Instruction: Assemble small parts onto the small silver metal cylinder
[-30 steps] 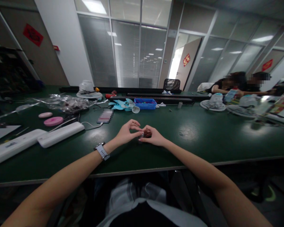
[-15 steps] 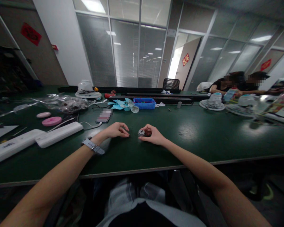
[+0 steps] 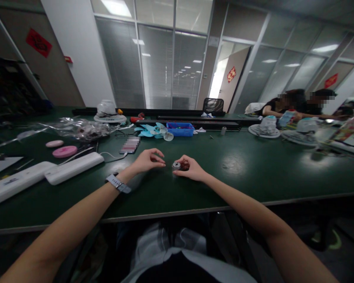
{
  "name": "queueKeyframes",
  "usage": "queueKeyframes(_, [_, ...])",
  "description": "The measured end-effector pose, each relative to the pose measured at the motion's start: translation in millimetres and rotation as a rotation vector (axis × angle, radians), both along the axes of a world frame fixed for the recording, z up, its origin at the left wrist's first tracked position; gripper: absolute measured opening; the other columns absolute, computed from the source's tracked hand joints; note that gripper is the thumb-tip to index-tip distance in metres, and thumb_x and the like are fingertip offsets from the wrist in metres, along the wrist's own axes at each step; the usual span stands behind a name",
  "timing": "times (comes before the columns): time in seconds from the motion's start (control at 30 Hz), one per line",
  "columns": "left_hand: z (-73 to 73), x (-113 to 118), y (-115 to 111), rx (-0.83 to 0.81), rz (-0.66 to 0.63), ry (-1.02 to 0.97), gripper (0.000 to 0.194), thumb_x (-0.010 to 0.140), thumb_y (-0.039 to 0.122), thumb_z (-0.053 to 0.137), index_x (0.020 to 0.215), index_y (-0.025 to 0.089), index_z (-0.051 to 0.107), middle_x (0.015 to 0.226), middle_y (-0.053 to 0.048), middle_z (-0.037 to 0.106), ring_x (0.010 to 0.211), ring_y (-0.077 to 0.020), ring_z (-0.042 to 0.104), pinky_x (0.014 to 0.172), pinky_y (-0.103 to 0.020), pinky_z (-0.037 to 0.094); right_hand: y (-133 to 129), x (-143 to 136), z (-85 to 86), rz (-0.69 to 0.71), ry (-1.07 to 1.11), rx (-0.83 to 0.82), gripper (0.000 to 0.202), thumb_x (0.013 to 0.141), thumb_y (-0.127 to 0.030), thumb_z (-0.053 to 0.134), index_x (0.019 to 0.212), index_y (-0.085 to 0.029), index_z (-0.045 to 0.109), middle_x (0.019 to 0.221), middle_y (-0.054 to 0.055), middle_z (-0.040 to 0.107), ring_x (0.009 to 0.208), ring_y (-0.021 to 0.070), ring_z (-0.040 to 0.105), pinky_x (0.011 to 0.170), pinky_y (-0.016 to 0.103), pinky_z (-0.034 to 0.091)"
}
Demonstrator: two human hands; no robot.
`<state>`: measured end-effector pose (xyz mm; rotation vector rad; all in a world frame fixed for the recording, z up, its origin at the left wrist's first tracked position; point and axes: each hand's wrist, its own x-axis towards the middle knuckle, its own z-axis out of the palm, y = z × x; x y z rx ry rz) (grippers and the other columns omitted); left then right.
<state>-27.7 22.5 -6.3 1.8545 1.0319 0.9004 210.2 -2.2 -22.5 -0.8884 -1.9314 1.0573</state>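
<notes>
A small silver metal cylinder, with a dark mark on its round top, stands upright on the green table. My right hand is closed round its right side, with the thumb in front and the fingers behind. Just left of the cylinder, my left hand hovers with curved fingers apart, holding nothing and not touching it. Around my left wrist is a watch with a grey strap.
White power strips and pink round pieces lie left, near a phone on a cable. Behind are blue fan blades, a blue basket and another small cylinder. Fan parts and people are at the right.
My left hand has moved slightly right and up, closer to the cylinder, with its fingers spread wider. My right hand and the cylinder have stayed in place.
</notes>
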Motion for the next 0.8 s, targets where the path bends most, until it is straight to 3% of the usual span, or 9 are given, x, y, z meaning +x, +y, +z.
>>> queueKeyframes(0.1, [4.0,22,-12,0.132,0.027,-0.2,0.041,0.065,0.031,0.077,0.093,0.015,0.052,0.087,-0.01,0.074,0.082,-0.0236,0.07,0.076,-0.037,0.053,0,-1,0.1,0.02,0.032,-0.018,0.04,0.061,-0.033,0.078,0.09,-0.017,0.054,0.089,0.004,0.067,0.079,0.015,0.064,0.071,0.03,0.05])
queueKeyframes(0.3, [-0.3,49,-25,0.156,-0.027,-0.262,0.039,0.068,0.029,0.075,0.098,0.014,0.055,0.088,-0.011,0.074,0.085,-0.0253,0.07,0.077,-0.038,0.054,4,-1,-4.6,0.051,0.052,-0.003,0.04,0.062,-0.035,0.077,0.083,-0.019,0.048,0.08,0.0,0.065,0.075,0.0152,0.063,0.068,0.03,0.05])
queueKeyframes(0.8, [1.4,51,-32,0.303,-0.087,-0.115,0.037,0.078,0.023,0.064,0.114,0.016,0.055,0.103,-0.01,0.071,0.098,-0.0232,0.066,0.091,-0.039,0.048,5,-1,-7.0,0.06,0.039,0.01,0.037,0.064,-0.032,0.075,0.086,-0.018,0.048,0.089,0.003,0.066,0.079,0.0154,0.064,0.069,0.029,0.05])
